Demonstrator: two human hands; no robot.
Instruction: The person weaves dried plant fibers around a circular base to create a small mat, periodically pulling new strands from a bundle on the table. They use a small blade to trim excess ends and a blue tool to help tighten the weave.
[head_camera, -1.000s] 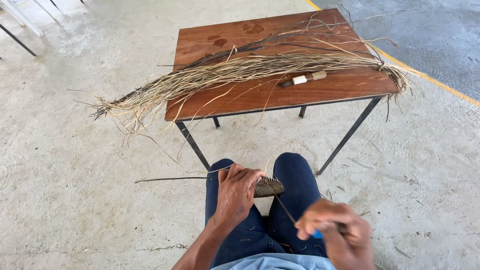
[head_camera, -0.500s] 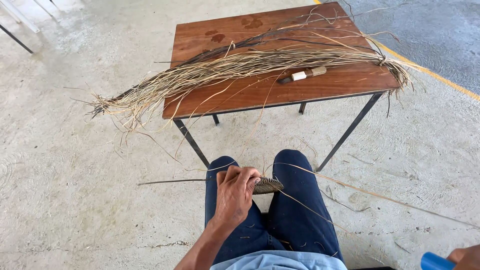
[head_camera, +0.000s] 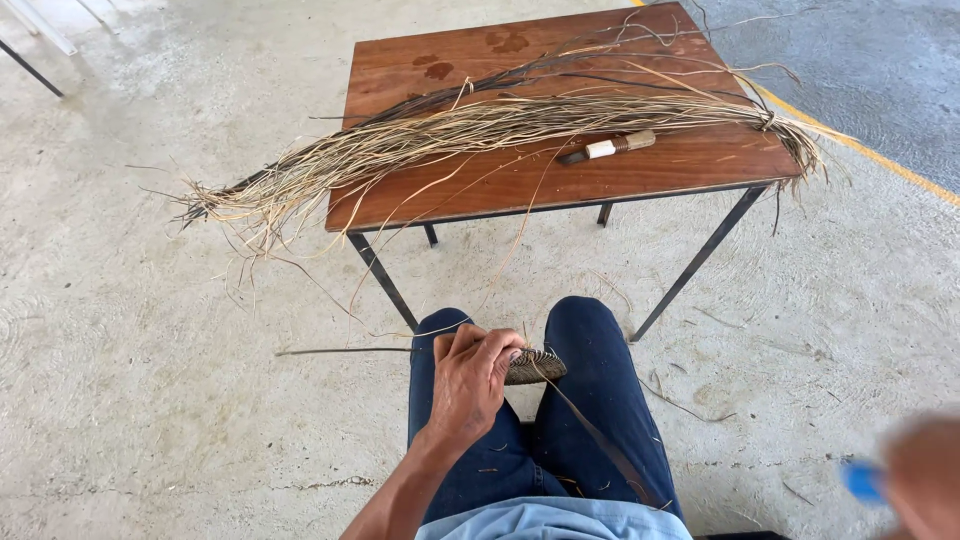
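I judged my left hand (head_camera: 468, 380) clamped on a small, barely begun brown woven piece (head_camera: 533, 366), my blurred right hand's (head_camera: 925, 480) grip untellable, and the long pale straw bundle (head_camera: 500, 130) on the brown wooden desk (head_camera: 640, 175) unused.

Table (head_camera: 640, 175): brown wooden top on thin dark metal legs, standing on the floor; darker stains near the far edge.
Fibres (head_camera: 500, 130): long bundle of pale dried strips laid along the top, loose ends fanning out past the left edge, other end drooping over the right corner.
Dark stems (head_camera: 520, 75): thin, lying just behind the pale bundle, touching it.
Knife (head_camera: 607, 148): beside the bundle near the front edge, handle banded pale and tan.
Floor (head_camera: 150, 400): grey rough concrete, scattered with short fibre scraps near the table legs.
Yellow line (head_camera: 880, 155): painted stripe crossing the floor at right.
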